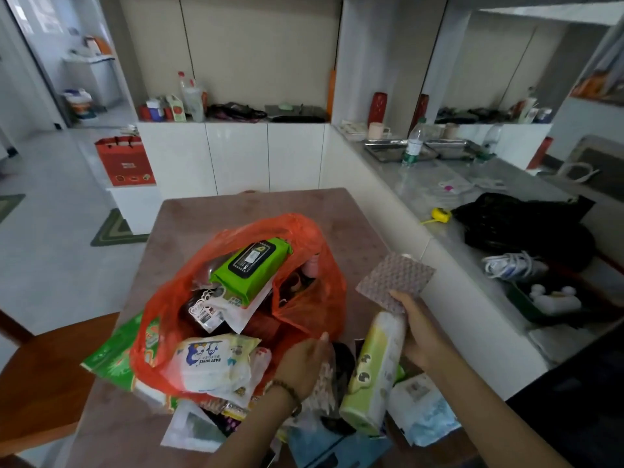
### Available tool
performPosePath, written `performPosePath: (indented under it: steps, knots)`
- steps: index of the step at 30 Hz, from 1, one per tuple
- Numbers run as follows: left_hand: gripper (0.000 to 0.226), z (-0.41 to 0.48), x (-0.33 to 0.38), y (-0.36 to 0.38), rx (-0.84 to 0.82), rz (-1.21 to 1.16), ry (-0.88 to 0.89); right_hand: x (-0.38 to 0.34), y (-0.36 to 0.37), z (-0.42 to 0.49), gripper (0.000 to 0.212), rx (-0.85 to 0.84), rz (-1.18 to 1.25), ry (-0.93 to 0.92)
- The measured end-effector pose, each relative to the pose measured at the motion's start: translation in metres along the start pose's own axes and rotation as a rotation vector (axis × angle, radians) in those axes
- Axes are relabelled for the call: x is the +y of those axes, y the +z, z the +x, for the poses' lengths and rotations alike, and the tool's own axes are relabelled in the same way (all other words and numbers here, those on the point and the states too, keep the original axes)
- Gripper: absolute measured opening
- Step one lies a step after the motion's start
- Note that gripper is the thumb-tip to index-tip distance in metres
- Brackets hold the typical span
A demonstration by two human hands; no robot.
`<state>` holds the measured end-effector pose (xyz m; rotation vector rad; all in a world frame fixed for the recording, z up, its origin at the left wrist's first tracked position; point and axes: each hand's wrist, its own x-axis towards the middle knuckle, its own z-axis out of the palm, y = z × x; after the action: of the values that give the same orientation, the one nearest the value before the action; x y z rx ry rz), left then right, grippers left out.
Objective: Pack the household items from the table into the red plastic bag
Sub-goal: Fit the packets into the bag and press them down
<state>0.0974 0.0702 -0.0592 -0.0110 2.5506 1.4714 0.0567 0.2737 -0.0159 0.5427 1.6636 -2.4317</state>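
The red plastic bag (314,309) lies open on the brown table (189,217). Inside it are a green wipes pack with a black lid (251,265), a white baby wipes pack (212,363) and several smaller packets. My left hand (304,363) holds the bag's near rim, fingers curled on the plastic. My right hand (418,332) holds a light green and white pack (374,373) together with a patterned grey-brown cloth (395,278), just right of the bag.
More packets lie at the table's near edge: a green packet (111,352) under the bag, a white pouch (192,430), blue-white packs (422,410). A grey counter (439,177) on the right bears a black bag, a tape measure, a bottle. A wooden chair (44,376) stands left.
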Motion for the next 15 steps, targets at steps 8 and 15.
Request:
performPosePath:
  steps: [8,15]
  knots:
    - [0.060,-0.013,-0.010,-0.139,0.660,0.449,0.271,-0.010,0.097,-0.030,0.043,-0.272,-0.024,0.118]
    - [0.046,-0.021,-0.075,-0.233,0.322,0.388,-0.452,0.035,0.182,-0.031,0.021,-0.446,-0.179,0.229]
